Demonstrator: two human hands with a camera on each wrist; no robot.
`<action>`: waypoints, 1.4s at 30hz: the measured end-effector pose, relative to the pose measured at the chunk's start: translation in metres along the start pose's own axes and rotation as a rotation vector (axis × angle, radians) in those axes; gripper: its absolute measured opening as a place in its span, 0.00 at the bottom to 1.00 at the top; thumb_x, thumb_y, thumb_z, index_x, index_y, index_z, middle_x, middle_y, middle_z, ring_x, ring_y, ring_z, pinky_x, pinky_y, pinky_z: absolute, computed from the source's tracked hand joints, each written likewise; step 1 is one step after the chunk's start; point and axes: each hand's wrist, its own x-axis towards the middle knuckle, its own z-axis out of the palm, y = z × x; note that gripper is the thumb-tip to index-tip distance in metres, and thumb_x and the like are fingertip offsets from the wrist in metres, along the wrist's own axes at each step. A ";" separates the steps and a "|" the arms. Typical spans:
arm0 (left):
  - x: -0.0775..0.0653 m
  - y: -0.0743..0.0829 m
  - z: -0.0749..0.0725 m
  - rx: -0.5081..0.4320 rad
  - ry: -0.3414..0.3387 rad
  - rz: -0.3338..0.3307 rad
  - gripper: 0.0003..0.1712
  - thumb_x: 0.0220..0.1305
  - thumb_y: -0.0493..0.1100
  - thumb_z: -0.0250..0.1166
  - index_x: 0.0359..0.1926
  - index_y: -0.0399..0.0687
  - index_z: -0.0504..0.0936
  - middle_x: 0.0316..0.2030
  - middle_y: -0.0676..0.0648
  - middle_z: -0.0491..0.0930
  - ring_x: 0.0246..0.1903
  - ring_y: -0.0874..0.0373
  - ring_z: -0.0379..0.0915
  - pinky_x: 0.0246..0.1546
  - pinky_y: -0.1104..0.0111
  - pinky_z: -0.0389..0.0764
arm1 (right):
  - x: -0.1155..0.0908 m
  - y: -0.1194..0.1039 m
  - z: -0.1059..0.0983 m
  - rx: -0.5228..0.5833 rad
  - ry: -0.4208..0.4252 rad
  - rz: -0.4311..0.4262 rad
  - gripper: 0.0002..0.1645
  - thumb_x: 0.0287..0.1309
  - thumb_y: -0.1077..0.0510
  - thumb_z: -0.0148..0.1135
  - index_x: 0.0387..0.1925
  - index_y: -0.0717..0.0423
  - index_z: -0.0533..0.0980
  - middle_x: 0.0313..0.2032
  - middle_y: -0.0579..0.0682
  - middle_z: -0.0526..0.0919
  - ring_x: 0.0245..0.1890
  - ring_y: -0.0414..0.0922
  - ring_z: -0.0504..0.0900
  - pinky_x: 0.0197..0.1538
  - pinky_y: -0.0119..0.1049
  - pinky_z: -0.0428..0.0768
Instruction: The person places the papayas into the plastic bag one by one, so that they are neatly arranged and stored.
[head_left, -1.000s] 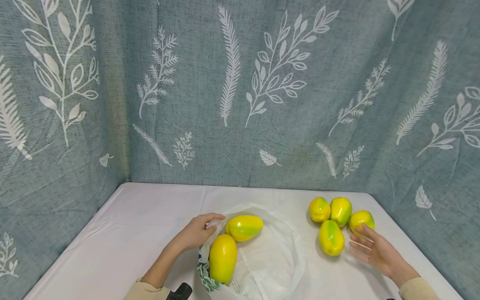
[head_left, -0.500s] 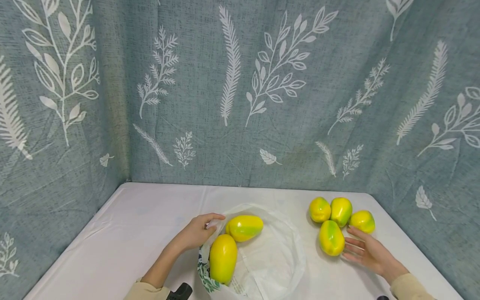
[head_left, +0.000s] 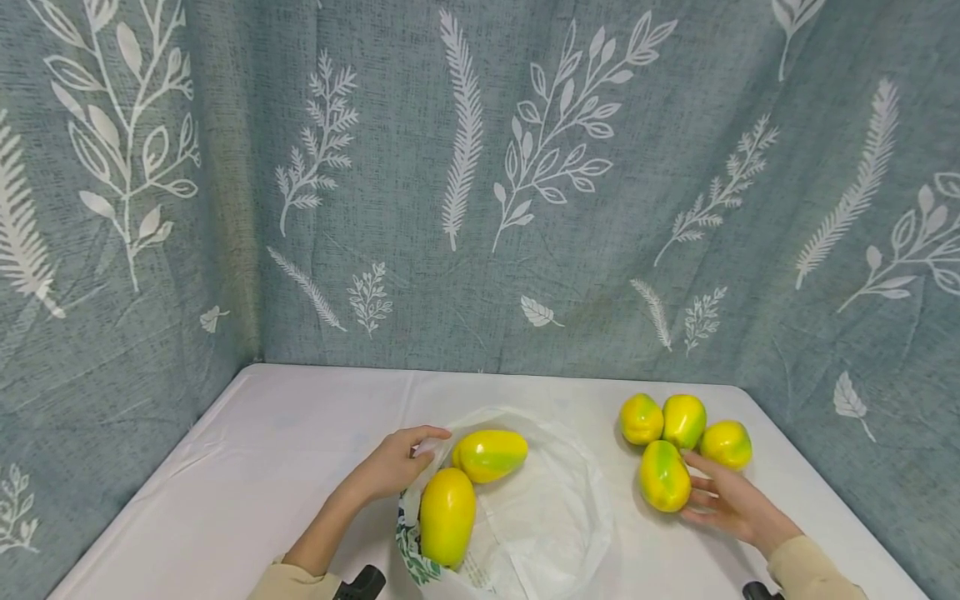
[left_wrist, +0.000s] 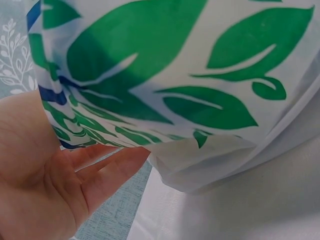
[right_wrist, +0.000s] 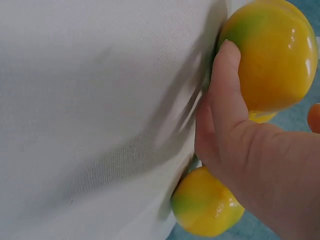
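My left hand [head_left: 397, 463] grips the left rim of a white plastic bag [head_left: 555, 533], which stands with its mouth spread wide. Green leaves printed on the bag's outside [left_wrist: 210, 105] fill much of the left wrist view. Inside the bag lie two yellow-green mangoes, one upright in the picture [head_left: 447, 518] and one lying crosswise [head_left: 490, 456]. On the right, my right hand [head_left: 738, 504] is at the nearest loose mango [head_left: 664, 477], its fingers spread along the fruit's right side. In the right wrist view a fingertip touches that mango [right_wrist: 275, 55].
Behind the nearest loose mango sit three more: a left one [head_left: 641, 419], a middle one [head_left: 683, 421] and a right one [head_left: 726, 444] near my right wrist. All rest on a white-covered table [head_left: 300, 433]. A leaf-patterned curtain [head_left: 420, 183] encloses the back and sides.
My right hand has moved left, from beside the right mango to the side of the nearest loose mango. The left hand and the bag have stayed in place.
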 end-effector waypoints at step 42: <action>0.001 0.002 0.002 -0.006 0.011 0.002 0.20 0.65 0.30 0.55 0.57 0.45 0.78 0.60 0.38 0.71 0.42 0.49 0.68 0.33 0.61 0.72 | 0.003 -0.013 -0.009 0.003 -0.099 -0.081 0.44 0.70 0.43 0.47 0.69 0.66 0.42 0.63 0.67 0.50 0.51 0.53 0.70 0.53 0.56 0.71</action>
